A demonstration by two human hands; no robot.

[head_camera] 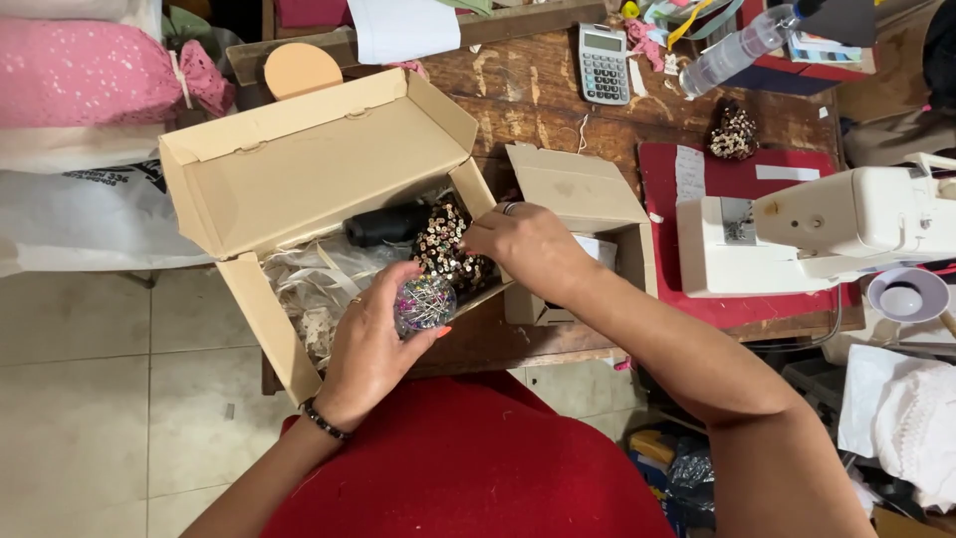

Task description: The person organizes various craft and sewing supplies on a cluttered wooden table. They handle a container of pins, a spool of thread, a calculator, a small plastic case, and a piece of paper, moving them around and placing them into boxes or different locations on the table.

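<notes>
The left hand (370,334) is clamped around a small clear round container of coloured-head pins (424,303), holding it just above the near edge of the open brown cardboard box (299,169). The right hand (528,244) reaches into the box from the right, fingers closed on a dark piece of sequinned fabric (448,244) lying inside, beside a black roll (386,224) and pale lace trim (319,294). A smaller open cardboard box (583,194) sits just right of it on the worn wooden table (538,95), with a white sewing machine (827,224) farther right and a grey calculator (603,62) at the far side. The box overhangs the table's near edge, so a tug on the fabric could likely tip it; the pin container, held in one hand, might slip and scatter pins.
</notes>
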